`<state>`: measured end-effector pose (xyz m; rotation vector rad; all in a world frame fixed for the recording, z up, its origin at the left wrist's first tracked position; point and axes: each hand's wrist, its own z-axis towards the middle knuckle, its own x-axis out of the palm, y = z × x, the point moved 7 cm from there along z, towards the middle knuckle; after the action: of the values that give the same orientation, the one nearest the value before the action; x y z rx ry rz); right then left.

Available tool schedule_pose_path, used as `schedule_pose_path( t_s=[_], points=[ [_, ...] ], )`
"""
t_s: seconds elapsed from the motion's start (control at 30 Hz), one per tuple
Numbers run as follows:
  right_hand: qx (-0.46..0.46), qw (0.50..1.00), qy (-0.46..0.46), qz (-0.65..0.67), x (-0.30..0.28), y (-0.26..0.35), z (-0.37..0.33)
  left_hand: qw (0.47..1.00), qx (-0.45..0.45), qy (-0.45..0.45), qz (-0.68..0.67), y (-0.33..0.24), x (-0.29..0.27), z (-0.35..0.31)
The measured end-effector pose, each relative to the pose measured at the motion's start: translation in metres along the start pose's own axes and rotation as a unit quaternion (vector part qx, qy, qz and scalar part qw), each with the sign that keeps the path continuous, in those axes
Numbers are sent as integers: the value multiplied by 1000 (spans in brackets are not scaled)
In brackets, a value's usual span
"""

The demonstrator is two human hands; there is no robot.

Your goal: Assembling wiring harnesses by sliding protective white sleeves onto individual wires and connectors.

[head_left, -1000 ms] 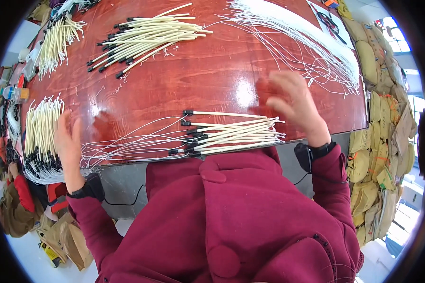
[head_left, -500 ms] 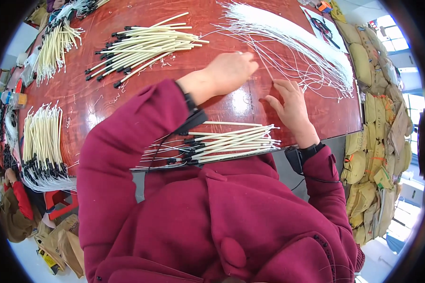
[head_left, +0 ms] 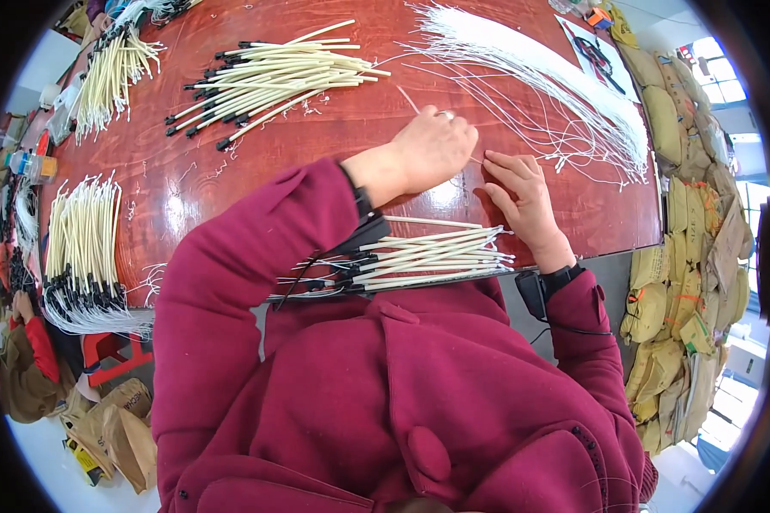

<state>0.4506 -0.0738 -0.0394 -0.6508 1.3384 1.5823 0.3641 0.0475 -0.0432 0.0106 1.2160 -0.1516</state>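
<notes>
My left hand (head_left: 436,152) is above the table with its fingers closed on a thin white string (head_left: 409,98). One length of it sticks out beyond the knuckles, and a short stretch shows between my two hands. My right hand (head_left: 526,197) rests close by on the right, fingers stretched out and thumb apart; its fingertips are at the string's end. Whether they touch it I cannot tell. Nearer my body lies a bundle of cream tubes (head_left: 436,252) with black ends and white strings. Farther right spreads a large bunch of loose white strings (head_left: 539,77).
A pile of cream tubes with black ends (head_left: 291,77) lies at the far middle. More bundles stand at the left edge (head_left: 85,231) and far left (head_left: 115,77). String scraps dot the red table (head_left: 248,197). Stacked sacks (head_left: 689,256) line the right side.
My left hand has turned and come slightly nearer, and a string end now shows beyond its knuckles. The stretch of string between my hands is shorter. My right hand has shifted little.
</notes>
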Motion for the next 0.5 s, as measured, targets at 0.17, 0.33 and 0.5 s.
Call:
schedule_pose_path(
  t_s=[0.17,0.33,0.5],
  points=[
    [-23,999,1,-32,2,2,9,981,-177,63,-40,38,-39,-71],
    [-57,997,13,-51,9,15,24,938,-332,46,-85,66,-66,-167],
    [-44,998,17,-44,13,25,26,848,-482,-12,-221,89,-95,-246]
  ],
)
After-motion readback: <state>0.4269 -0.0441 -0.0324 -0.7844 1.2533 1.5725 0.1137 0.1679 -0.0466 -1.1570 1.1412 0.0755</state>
